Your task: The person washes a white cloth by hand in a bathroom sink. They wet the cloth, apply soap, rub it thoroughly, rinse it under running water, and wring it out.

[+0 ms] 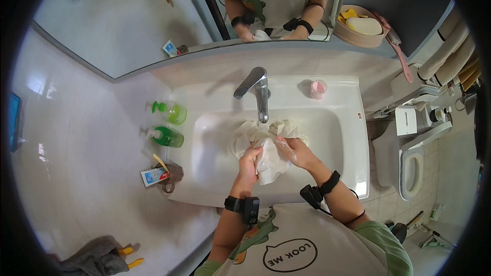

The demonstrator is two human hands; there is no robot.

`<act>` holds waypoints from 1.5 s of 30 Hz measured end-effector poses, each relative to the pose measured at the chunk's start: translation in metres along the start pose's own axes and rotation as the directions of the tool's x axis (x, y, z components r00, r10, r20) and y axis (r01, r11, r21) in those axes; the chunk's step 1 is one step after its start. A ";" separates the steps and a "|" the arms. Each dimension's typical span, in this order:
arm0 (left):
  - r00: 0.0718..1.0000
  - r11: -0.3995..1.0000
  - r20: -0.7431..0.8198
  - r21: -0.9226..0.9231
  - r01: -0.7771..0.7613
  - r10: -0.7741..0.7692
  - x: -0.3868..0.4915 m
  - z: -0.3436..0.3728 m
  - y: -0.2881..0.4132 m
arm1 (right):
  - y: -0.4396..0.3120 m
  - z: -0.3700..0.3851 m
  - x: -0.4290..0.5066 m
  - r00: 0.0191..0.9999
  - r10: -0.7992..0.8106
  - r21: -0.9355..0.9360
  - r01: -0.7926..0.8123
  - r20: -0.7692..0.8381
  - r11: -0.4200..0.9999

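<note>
A wet white cloth (pixel 271 161) is bunched up over the white washbasin (pixel 215 176), under the chrome faucet (pixel 262 99). My left hand (pixel 249 163) grips its near left side, thumb on top. My right hand (pixel 299 152) holds the cloth from the right, and white suds cover part of its thumb side. More of the same pale fabric lies crumpled on the basin floor behind my hands. A little water seems to come from the spout onto it. The fingertips under the cloth are hidden.
Two green pump bottles (pixel 170 137) and a brown cup (pixel 175 174) with toothpaste and a toothbrush line the basin's left rim. A small jar of pink stuff (pixel 318 89) sits at the back right. Above hangs a mirror cabinet (pixel 153 67); a toilet (pixel 411 174) stands to the right.
</note>
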State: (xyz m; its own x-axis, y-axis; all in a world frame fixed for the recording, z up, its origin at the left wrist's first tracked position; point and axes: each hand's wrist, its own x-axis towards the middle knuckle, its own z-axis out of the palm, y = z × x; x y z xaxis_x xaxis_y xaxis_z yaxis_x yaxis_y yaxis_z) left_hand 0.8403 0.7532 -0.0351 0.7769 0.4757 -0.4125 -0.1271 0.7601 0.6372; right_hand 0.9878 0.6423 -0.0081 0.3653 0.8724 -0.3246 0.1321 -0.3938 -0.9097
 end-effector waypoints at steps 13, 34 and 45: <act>0.998 0.990 0.063 0.139 -0.035 0.026 -0.017 -0.007 0.020 | 0.003 0.004 -0.001 0.957 -0.253 0.549 0.138 0.140 0.825; 0.992 0.964 -0.060 0.252 -0.090 0.108 -0.024 -0.006 0.007 | 0.006 0.027 -0.005 0.897 -0.306 -0.059 0.304 -0.319 0.951; 0.994 0.952 0.104 0.301 -0.065 0.035 -0.051 -0.014 0.018 | 0.017 0.009 -0.012 0.886 -0.213 -0.024 0.223 -0.411 0.975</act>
State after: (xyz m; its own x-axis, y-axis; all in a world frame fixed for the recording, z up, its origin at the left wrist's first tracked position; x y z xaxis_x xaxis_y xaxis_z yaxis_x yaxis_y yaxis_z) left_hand 0.7892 0.7485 -0.0122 0.8321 0.4531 -0.3199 0.0141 0.5594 0.8288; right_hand 0.9775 0.6276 -0.0217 0.6745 0.7381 0.0127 0.2327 -0.1962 -0.9526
